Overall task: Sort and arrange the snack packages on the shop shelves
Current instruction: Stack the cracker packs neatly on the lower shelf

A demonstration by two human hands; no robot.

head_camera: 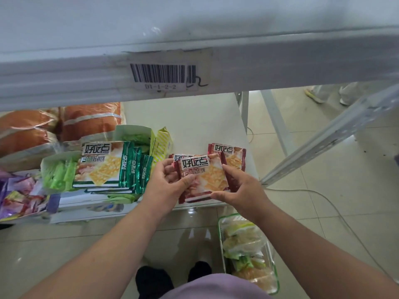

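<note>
Both hands are gripping one red biscuit pack [203,178] over the lower shelf [194,117]: left hand [167,182] pinching its left edge, right hand [239,190] its right. Green packs [101,165] are standing grouped; more red packs [228,154] are waiting loose, and a basket [220,229] looks unemptied.

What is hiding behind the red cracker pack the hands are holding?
Behind the red cracker pack, held by the left hand and right hand, two more red packs peek out on the white shelf. Their lower parts are covered.
</note>
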